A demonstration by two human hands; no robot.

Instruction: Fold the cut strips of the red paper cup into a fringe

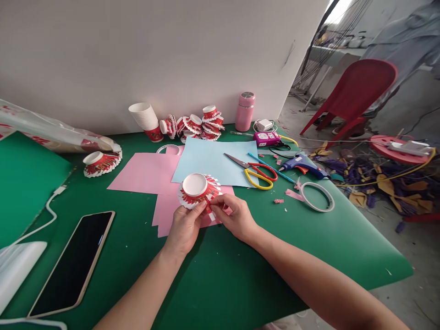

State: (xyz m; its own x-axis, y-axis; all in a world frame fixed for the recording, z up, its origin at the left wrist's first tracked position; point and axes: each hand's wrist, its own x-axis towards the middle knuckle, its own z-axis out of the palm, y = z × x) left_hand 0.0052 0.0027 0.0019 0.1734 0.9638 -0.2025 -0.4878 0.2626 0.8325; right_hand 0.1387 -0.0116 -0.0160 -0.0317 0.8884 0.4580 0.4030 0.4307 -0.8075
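Note:
Between my hands is a paper cup (195, 185) turned base up, its red and white side cut into strips that fan outward. My left hand (184, 225) grips the near left edge of the fan, thumb on top. My right hand (237, 214) pinches one of the strips at the near right side. Beneath lie pink paper sheets (144, 172) and a light blue sheet (202, 158). Scissors (256, 169) with red and yellow handles rest partly on the blue sheet.
More cut cups (194, 123) and a cup stack (146, 120) stand by the wall, near a pink flask (245, 112). A glue gun (302, 166) and tape roll (316, 197) lie right; a phone (74, 261) lies left. A person sits beyond a red chair (364, 87).

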